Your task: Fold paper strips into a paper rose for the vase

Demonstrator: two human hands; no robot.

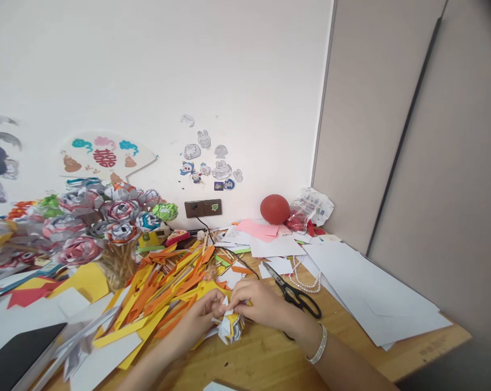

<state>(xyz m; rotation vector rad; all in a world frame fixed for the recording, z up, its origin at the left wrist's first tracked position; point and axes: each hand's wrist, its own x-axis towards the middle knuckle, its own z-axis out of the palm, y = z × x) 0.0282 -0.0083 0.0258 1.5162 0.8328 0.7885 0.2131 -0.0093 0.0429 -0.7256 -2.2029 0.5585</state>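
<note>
A white and yellow paper flower [230, 328] is between my two hands, low over the front middle of the wooden table [265, 355]. My left hand [208, 308] has its fingers closed on the flower's upper left side. From the right, my right hand [256, 302] pinches paper at its top, with a sparkling bracelet [319, 344] on that wrist. My fingers hide part of the flower. Behind my hands spread yellow and orange paper strips [164, 282]. Black-handled scissors [296, 296] lie partly opened beyond my right hand.
Finished paper flowers [117, 212] crowd the back left. White sheets [367, 288] cover the right side, near a pearl string [306, 282]. A red balloon [274, 209] rests by the wall. A black flat object [21, 355] lies at front left. A cable runs from the socket [202, 208].
</note>
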